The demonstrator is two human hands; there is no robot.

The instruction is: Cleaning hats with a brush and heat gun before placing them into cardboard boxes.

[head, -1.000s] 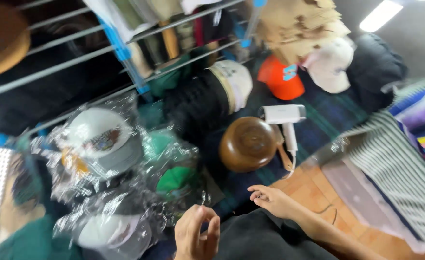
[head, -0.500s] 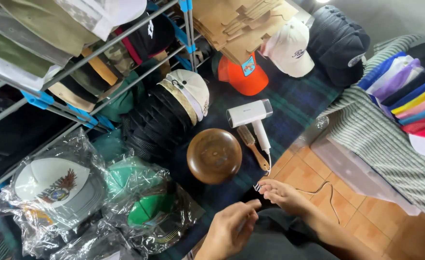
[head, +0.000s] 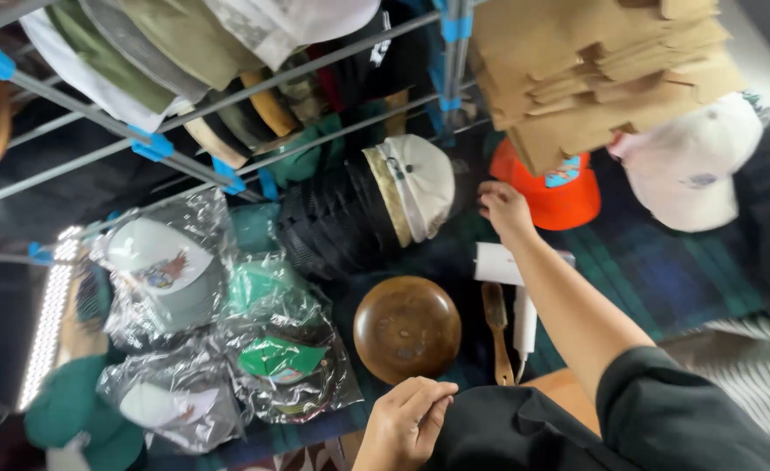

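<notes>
Beside right hand (head: 504, 209), orange cap (head: 552, 194)

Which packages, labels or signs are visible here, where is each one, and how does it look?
Clear crinkled plastic bags: lower left, each wrapping a white or green cap.
Flat brown cardboard sheets: stacked at upper right, above the orange cap.
Blue patch: on the orange cap front, small, partly hidden.
Colourful emblem: on the bagged white cap, left.
No signs or screens show.

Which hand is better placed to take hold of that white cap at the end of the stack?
Right. The right hand is stretched out right beside the white cap, while the left hand is pulled back near the body on dark cloth.
</notes>
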